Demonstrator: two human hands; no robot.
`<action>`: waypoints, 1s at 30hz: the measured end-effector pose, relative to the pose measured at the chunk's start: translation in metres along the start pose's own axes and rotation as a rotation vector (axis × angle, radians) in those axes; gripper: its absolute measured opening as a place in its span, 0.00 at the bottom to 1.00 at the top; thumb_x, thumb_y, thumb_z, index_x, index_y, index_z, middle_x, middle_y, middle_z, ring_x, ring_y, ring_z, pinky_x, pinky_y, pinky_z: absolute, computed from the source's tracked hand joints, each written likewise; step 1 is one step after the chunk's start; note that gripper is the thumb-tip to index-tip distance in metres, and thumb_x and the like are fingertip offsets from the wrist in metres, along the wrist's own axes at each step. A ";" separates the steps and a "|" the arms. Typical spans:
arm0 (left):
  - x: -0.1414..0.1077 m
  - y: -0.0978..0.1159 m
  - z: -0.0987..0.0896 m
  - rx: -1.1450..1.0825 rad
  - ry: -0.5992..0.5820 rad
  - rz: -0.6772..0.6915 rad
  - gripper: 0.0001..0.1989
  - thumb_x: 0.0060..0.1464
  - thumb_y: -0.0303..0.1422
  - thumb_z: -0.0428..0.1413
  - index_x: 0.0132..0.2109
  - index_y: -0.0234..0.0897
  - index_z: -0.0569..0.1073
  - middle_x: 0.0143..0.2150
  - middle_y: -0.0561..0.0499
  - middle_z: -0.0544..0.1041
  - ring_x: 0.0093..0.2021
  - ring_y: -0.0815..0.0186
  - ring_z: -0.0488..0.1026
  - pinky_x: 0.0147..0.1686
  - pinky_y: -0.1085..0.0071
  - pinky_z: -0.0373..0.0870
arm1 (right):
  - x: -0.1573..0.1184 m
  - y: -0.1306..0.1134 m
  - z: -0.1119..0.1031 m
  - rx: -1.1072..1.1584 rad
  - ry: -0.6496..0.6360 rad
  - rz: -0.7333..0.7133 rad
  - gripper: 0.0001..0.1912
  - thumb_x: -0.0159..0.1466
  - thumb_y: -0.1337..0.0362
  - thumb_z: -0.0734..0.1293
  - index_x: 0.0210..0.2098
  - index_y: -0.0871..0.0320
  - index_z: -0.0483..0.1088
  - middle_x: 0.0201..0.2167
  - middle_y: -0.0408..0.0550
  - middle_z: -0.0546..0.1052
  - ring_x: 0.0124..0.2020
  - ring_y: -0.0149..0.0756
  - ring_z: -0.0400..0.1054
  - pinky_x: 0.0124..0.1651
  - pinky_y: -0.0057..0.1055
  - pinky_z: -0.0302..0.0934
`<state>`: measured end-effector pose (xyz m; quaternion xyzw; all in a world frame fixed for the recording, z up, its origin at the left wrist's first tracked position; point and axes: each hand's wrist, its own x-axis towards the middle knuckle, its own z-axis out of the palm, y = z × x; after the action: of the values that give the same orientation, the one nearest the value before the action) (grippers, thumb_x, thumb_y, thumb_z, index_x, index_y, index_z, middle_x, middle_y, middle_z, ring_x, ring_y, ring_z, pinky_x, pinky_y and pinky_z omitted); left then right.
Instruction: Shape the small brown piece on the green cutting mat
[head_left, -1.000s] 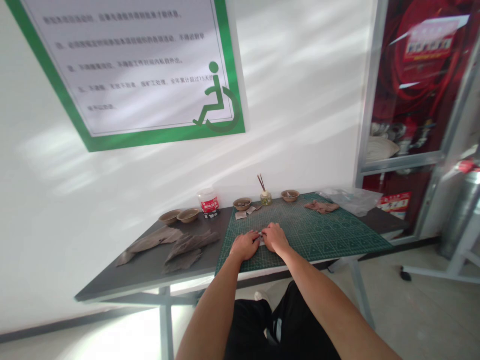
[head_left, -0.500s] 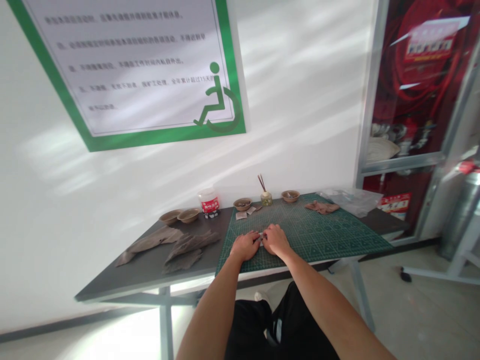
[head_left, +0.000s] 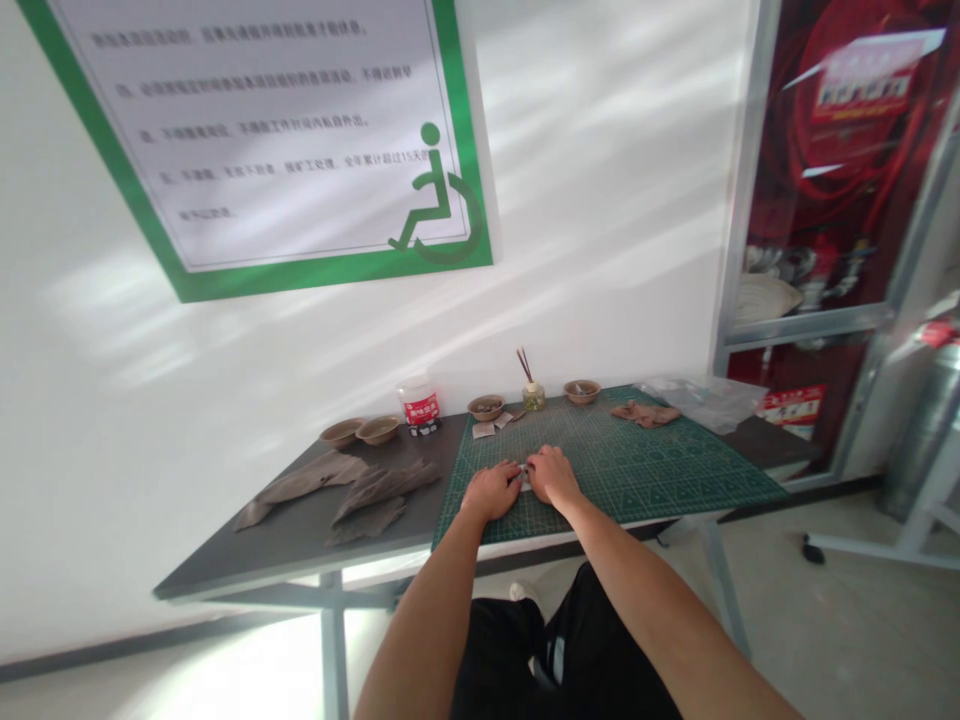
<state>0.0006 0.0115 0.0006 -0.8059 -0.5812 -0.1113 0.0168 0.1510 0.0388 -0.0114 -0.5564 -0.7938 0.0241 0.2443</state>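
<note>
Two hands of mine, the left hand (head_left: 491, 491) and the right hand (head_left: 553, 477), rest together near the front edge of the green cutting mat (head_left: 660, 470), with their fingertips meeting over a small pale piece (head_left: 524, 481). That piece lies on the mat between my hands, mostly hidden by my fingers. From this view, I cannot tell whether I am pinching it or only pressing it down. Coming in from both sides seems a sensible way to steady something so small, and the mat gives it a flat, gridded surface.

Toward the mat's far edge lie two paper scraps (head_left: 488, 429), close to a row of four shallow bowls (head_left: 486, 407) strung along the back of the table. A jar with a red label (head_left: 418, 408) and a bottle of sticks (head_left: 533, 397) stand in that same back row, within reach but away from my hands. Brown shavings (head_left: 645, 414) sit at the far right of the mat, beside a plastic bag (head_left: 701, 401). Left of the mat, rough brown strips (head_left: 384, 488) lie on the grey table (head_left: 225, 560), apparently kept aside from the mat.
</note>
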 end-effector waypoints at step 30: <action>0.000 -0.001 0.001 -0.011 0.007 -0.006 0.19 0.55 0.40 0.41 0.52 0.50 0.65 0.57 0.58 0.62 0.59 0.64 0.54 0.55 0.62 0.53 | 0.000 0.000 0.002 -0.001 0.028 -0.009 0.17 0.62 0.58 0.54 0.38 0.53 0.71 0.39 0.51 0.66 0.42 0.38 0.55 0.41 0.31 0.48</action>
<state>-0.0002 0.0121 -0.0006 -0.8038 -0.5831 -0.1173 0.0139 0.1506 0.0396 -0.0128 -0.5535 -0.7927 0.0148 0.2550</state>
